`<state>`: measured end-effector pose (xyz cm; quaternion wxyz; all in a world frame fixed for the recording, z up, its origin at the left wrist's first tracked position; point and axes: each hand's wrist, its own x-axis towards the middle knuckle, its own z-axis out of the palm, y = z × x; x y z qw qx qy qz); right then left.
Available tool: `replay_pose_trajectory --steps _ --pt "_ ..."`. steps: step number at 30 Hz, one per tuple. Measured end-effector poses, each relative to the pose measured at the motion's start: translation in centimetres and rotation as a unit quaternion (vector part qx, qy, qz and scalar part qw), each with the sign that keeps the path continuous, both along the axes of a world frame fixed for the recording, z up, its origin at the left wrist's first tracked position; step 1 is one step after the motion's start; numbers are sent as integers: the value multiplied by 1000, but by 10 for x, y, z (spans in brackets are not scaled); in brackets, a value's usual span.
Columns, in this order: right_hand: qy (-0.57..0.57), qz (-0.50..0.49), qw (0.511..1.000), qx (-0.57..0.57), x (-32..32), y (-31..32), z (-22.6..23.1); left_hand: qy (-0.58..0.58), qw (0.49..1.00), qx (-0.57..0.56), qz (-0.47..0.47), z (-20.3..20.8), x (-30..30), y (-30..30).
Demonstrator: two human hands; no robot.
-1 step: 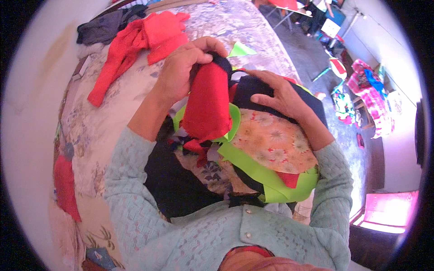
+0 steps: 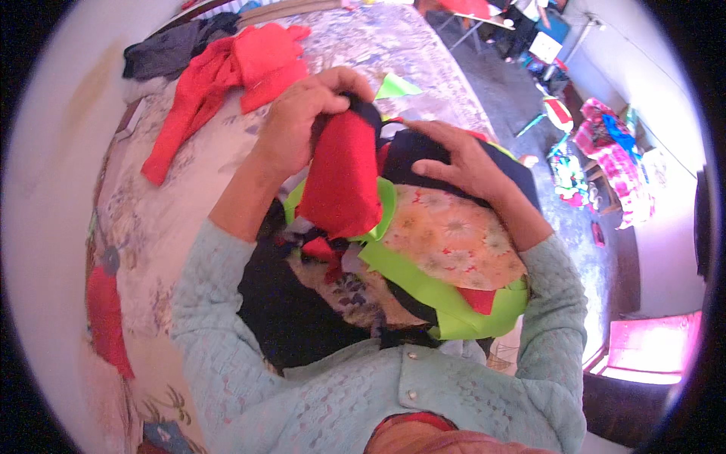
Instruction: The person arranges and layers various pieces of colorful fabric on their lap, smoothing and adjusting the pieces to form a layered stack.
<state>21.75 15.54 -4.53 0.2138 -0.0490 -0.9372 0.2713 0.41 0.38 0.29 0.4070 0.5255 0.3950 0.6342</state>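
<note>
Only a slight shift of the whole view separates this moment from the one before, so the handling stands where it was. Left of and beyond the red cloth piece, a red garment lies on the bed. At the red cloth piece's upper end, the left hand has a closed grip on its dark edge. To its right, the right hand lies over dark cloth, fingers loosely extended; I cannot tell whether its grip pinches anything.

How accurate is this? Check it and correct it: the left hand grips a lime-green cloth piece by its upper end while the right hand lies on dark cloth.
The colour is wrong: the head view shows the left hand gripping a red cloth piece by its upper end while the right hand lies on dark cloth.
</note>
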Motion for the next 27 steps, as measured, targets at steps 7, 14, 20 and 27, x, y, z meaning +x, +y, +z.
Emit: replay_pose_trajectory --steps 7,14,20,27 --pt "-70 15 996 57 -3 6 1 26 998 -48 -33 5 4 -19" --pt "-160 20 980 114 -33 -25 28 24 999 -27 -34 0 -6 -30" --pt "-70 -15 993 91 -85 -31 -1 14 1000 -12 -12 8 -7 -40" --pt "-24 -92 995 -18 -110 -26 2 90 980 80 157 19 -21 -57"
